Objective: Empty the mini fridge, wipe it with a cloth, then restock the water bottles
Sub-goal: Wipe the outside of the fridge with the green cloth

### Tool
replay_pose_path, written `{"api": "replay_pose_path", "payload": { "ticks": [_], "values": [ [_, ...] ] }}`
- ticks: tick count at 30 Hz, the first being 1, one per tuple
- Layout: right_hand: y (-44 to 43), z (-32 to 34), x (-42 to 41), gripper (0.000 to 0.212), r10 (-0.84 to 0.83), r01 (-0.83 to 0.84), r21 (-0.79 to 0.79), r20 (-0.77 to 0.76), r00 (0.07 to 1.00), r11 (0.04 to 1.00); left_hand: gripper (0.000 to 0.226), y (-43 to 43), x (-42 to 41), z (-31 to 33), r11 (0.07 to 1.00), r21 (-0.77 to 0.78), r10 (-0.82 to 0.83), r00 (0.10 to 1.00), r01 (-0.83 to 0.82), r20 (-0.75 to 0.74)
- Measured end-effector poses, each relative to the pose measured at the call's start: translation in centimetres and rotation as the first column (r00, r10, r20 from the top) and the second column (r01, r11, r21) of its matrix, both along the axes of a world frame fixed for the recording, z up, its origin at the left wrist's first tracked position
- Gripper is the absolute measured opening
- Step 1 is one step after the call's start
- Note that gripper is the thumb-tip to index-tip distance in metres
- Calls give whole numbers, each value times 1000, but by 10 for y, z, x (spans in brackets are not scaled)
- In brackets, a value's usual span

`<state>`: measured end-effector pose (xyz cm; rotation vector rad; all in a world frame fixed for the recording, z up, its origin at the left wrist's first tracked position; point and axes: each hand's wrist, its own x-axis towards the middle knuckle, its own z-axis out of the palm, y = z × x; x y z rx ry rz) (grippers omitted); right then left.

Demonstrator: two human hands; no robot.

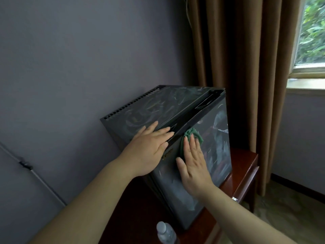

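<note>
Your mini fridge [158, 106] sits on the dark wooden table [244, 166] close to the wall, and its door looks shut. Your left hand [149, 148] lies flat and spread on the top near the front edge, holding nothing. Your right hand [193, 166] presses the green cloth [191, 136] against the glossy door with straight fingers. The cloth is soft and bunches easily, so a flat palm spreads it better than a pinch. The door looks smooth and is probably slippery when damp. The fridge is likely heavy, yet bracing its top is sensible. One water bottle [166, 233] stands at the table's near edge. It is clear plastic and probably light, so take it round the body.
</note>
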<state>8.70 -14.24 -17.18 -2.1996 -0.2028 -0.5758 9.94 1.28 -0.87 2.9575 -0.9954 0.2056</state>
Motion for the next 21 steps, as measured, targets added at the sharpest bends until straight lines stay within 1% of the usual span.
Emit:
{"api": "replay_pose_path", "payload": {
  "ticks": [4,6,7,9,10,11,14,16,17,19,21],
  "values": [
    [-36,8,26,68,-32,33,55,-17,999,998,48,-25,12,5,998,54,23,1000,-23,10],
    [-45,8,29,67,0,-1,42,5,1000,999,49,-37,19,7,995,86,47,999,-48,17],
    [-45,5,27,67,31,-31,-4,23,999,1000,50,-42,23,7,993,98,57,998,-59,19],
    [-47,-10,24,65,80,-69,-158,63,995,985,50,-52,29,7,992,102,74,997,-76,23],
    [-53,-16,27,63,84,-65,-210,80,993,975,51,-56,31,6,991,101,82,996,-84,26],
    [-62,-17,34,63,70,-50,-220,86,994,974,51,-60,33,5,991,99,91,996,-93,27],
    [-92,-5,57,65,0,-1,-101,-14,1000,995,52,-64,35,1,988,96,115,993,-117,25],
    [-99,1,62,67,17,-19,-85,-28,999,996,55,-63,35,0,988,92,125,992,-126,18],
    [-97,0,59,68,53,-53,-118,-4,999,992,57,-62,35,0,987,89,130,991,-131,14],
    [-89,-11,49,67,167,-148,-245,60,984,958,59,-62,36,0,986,89,143,990,-143,6],
    [-90,-24,46,66,227,-180,-353,96,969,918,57,-62,36,0,984,81,158,987,-156,-8]
  ]
}}
